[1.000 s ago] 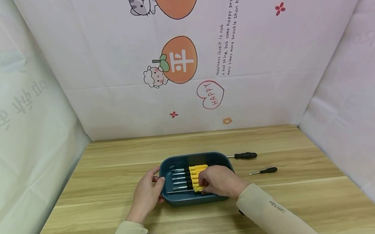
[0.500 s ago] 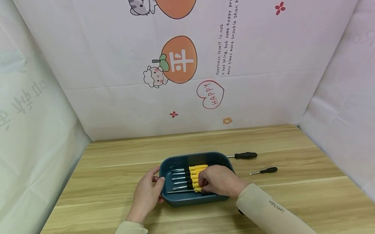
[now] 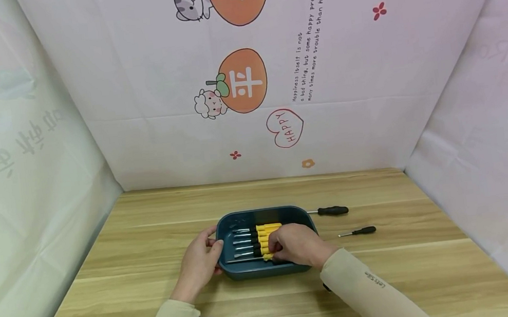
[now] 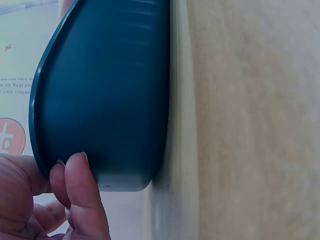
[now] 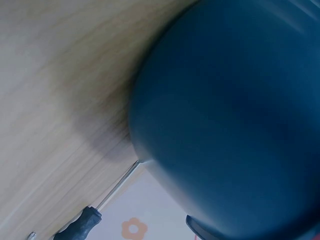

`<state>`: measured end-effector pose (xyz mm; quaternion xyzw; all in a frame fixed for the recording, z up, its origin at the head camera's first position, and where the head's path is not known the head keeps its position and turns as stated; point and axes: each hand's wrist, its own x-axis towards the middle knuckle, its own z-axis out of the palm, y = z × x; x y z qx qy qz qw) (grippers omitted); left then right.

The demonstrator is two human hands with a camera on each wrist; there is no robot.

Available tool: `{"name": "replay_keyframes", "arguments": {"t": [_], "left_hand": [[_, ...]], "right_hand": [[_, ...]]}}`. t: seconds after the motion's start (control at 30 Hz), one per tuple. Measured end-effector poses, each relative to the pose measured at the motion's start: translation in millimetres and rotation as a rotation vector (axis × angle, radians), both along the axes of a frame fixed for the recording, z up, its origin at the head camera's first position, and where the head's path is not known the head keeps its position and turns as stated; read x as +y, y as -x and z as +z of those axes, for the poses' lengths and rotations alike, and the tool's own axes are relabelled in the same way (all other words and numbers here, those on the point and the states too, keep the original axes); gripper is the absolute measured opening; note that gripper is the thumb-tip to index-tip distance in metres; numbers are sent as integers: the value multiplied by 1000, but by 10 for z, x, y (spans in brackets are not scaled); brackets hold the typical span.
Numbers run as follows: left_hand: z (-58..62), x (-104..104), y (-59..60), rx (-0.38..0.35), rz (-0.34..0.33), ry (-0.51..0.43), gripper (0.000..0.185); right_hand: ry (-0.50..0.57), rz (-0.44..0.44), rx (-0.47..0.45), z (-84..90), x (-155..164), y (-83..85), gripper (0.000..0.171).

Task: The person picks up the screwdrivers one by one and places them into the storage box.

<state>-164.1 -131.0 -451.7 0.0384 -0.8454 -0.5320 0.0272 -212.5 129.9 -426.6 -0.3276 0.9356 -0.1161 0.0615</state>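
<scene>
Head view shows a dark blue tray (image 3: 247, 272) sitting mid-counter (image 3: 131, 274), with a row of yellow-handled screwdrivers (image 3: 262, 234) lying side by side inside it, shafts pointing left. The left hand (image 3: 200, 265) grips the tray's left rim, thumb over the edge and fingers (image 4: 82, 200) curled against the outer wall. The right hand (image 3: 296, 245) lies over the yellow handles with fingers bent down onto the nearest one, though whether it truly pinches that handle or only rests there cannot be told, since the knuckles cover the contact. These tools look light, stiff and a bit slick on the steel; the chunky handle is the sensible place to take hold. Two black-handled screwdrivers (image 3: 332, 210) lie on the counter just right of the tray. Right wrist view shows mostly blurred tray wall (image 5: 235, 110), one black-handled driver cut off at the edge.
</scene>
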Motion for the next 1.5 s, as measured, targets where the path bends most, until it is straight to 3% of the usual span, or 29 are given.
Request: {"name": "replay_keyframes", "arguments": {"t": [0.5, 1.07, 1.5], "left_hand": [[8, 0, 1, -1, 3, -3, 48], [5, -10, 2, 0, 0, 0, 48], [0, -6, 1, 0, -3, -12, 47]], "right_hand": [[96, -57, -65, 42, 63, -24, 21], [376, -104, -266, 115, 322, -39, 36], [525, -90, -300, 259, 553, -92, 48]]}}
